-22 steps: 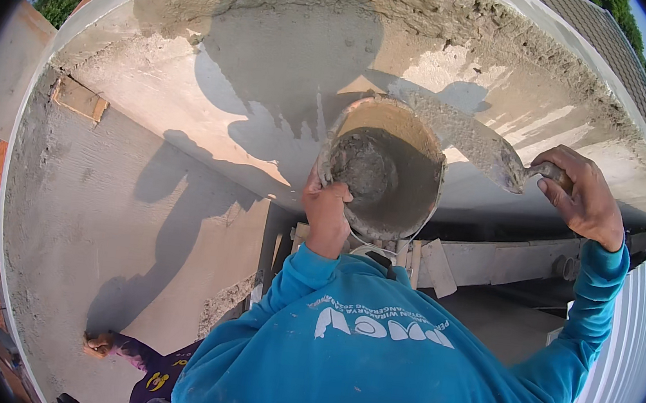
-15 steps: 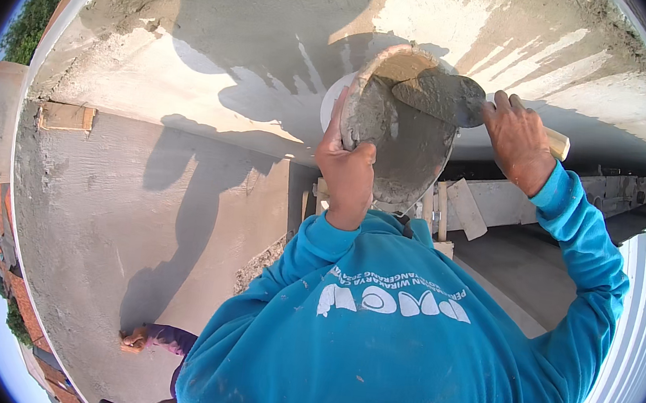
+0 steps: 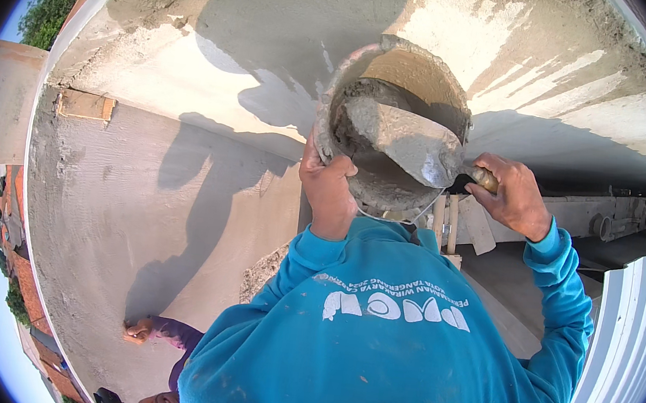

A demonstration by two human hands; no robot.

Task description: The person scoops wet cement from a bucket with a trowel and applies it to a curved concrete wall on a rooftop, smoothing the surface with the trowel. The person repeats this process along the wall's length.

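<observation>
A mortar-crusted bucket (image 3: 431,70) is in front of my chest, its mouth turned up toward me. My left hand (image 3: 328,194) is closed on the bucket's left rim, thumb over the edge. My right hand (image 3: 514,196), just right of the bucket, is closed round the handle of a trowel (image 3: 408,138). The trowel's blade reaches across the bucket's mouth, smeared with grey mortar. Wet mortar (image 3: 370,169) shows inside below the blade; part of it is hidden by the blade. A thin wire handle (image 3: 424,211) hangs at the bucket's near side.
Beyond the bucket is a partly plastered wall (image 3: 467,28), with splashed mortar and shadows. Another plastered surface (image 3: 117,211) lies left, with a small wooden block (image 3: 86,105). A co-worker's hand (image 3: 138,330) touches it. Wooden pieces (image 3: 478,227) are behind the bucket; corrugated sheeting (image 3: 624,335) is right.
The bucket has tipped so that more of its mouth faces me. My right hand has moved down, and the trowel blade has swung from the upper right rim to across the mouth.
</observation>
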